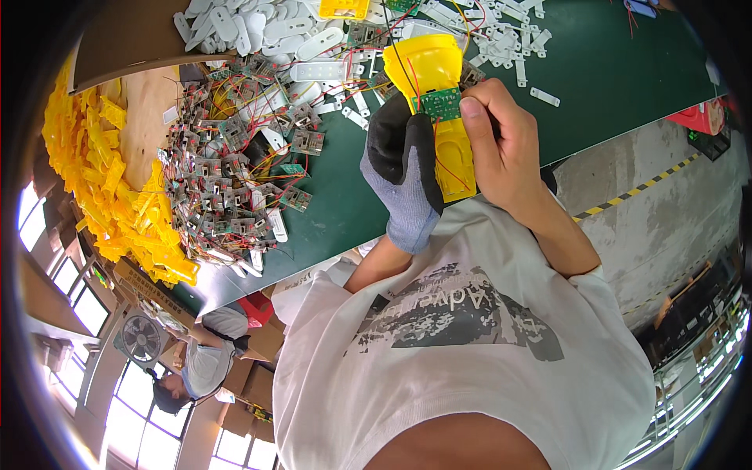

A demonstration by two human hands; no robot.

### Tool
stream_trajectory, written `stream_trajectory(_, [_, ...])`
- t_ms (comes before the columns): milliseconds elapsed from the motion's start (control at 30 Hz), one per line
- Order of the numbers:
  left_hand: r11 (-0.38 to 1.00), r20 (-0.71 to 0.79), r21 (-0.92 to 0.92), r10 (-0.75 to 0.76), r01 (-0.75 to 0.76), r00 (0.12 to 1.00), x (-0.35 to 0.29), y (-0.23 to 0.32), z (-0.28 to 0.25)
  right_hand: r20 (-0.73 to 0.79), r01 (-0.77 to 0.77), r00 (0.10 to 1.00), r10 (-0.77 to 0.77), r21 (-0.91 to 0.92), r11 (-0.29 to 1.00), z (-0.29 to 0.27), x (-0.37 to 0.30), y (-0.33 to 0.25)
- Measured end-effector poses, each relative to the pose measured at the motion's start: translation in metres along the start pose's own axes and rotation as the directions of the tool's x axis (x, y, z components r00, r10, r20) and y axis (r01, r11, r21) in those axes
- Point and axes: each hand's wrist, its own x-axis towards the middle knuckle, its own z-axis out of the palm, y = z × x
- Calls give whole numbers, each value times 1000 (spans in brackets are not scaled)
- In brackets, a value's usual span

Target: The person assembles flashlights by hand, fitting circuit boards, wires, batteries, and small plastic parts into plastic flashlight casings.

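Observation:
Between my hands is a yellow plastic housing (424,63), held upright over the near edge of the table. A small green circuit board (440,104) sits across its middle, with thin red and black wires running from it. My left hand (403,157), in a grey and black glove, is closed around the housing's left side. My bare right hand (501,141) grips the right side, its thumb at the edge of the board and its fingers curled behind. The fingertips behind the housing are hidden.
On the green table (345,211) lies a heap of small wired modules (227,168). Yellow plastic parts (102,180) are piled at the far left. White oval covers (313,43) and small white strips (509,39) lie at the back. Another person (207,360) is at lower left, near a fan (142,338).

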Motion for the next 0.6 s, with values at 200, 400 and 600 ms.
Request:
stream_trajectory(200, [995,6,97,24,-24,1000,1,-6,-9,-4,8,1000,-8,-14,1000,7,-1,1])
stream_trajectory(400, [972,13,151,183,-183,983,-2,-7,-7,47,-23,999,23,3,1000,1,1,-2])
stream_trajectory(600, [976,23,120,179,-180,984,-5,-10,-5,50,64,997,-66,44,997,-4,-1,0])
